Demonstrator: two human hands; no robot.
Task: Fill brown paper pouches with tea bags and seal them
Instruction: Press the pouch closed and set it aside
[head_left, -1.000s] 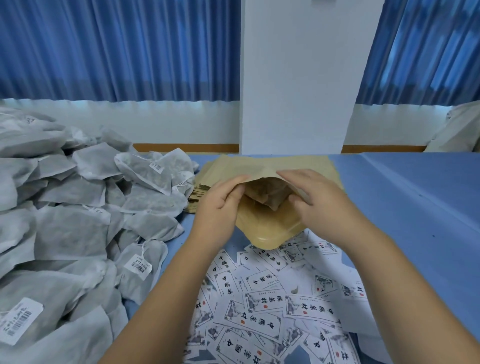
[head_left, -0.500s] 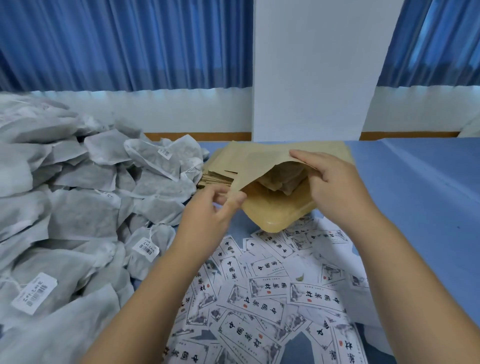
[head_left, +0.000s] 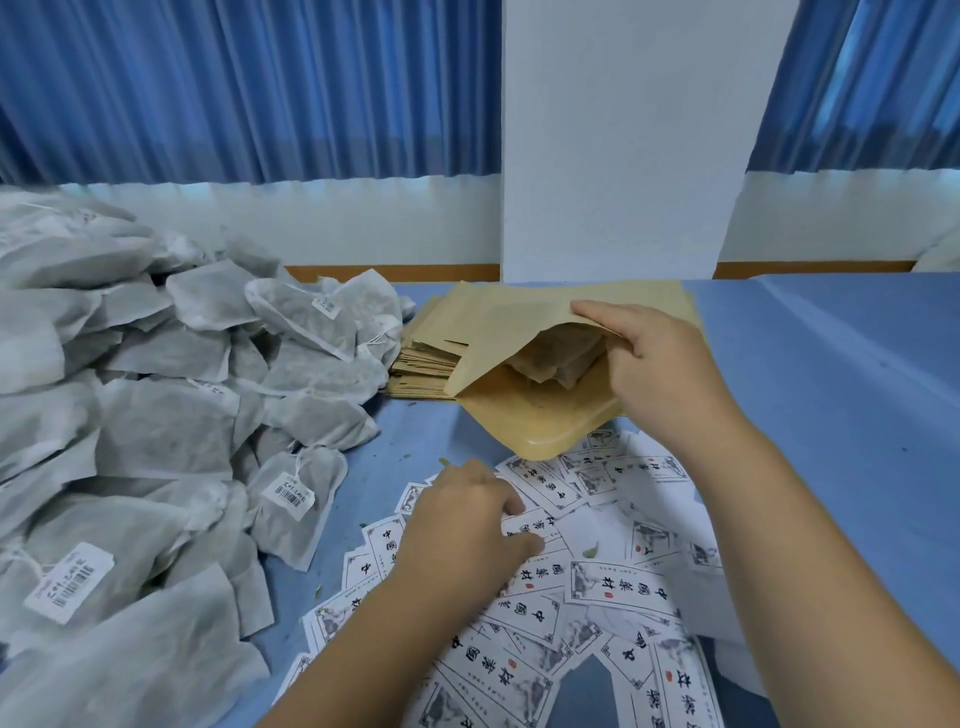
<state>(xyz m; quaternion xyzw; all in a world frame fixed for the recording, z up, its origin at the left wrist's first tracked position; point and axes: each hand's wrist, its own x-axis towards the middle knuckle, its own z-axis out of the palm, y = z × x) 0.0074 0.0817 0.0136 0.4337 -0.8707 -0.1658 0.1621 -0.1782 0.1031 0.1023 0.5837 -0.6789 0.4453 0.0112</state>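
Blue table cover (head_left: 831, 395): creased cloth over the whole work surface, with everything else lying on it.
Tea bag heap (head_left: 156, 405): grey-white mesh bags piled along the left side, several with barcode tags on strings. It looks the same as half a second ago.
Printed labels (head_left: 613, 592): white slips with black characters and a small red seal, scattered and overlapping in the near middle.
Pouch stack (head_left: 423, 364): flat brown paper pouches in a pile, between the Tea bag heap and the gaping pouch and partly under it.
Open pouch (head_left: 524, 332): brown kraft paper, lying at the far middle of the cloth with its mouth towards the camera. The upper wall is lifted. The lower wall shows a paler, glossy lining, and its rounded corner reaches over the far edge of the Printed labels.
Right hand (head_left: 660, 364): still at the right edge of the mouth, as before. Its fingers lie over the upper wall and the thumb is beneath, pinching that wall up.
Left hand (head_left: 462, 525): this is the change. Half a second ago it was at the left edge of the mouth. It has now let go and lies on the Printed labels with its fingers bent. The thumb and forefinger sit either side of one slip, and I cannot tell whether the slip is gripped.
Tea bag (head_left: 561, 358): brownish and crumpled, deep inside the Open pouch, just beside the right thumb.
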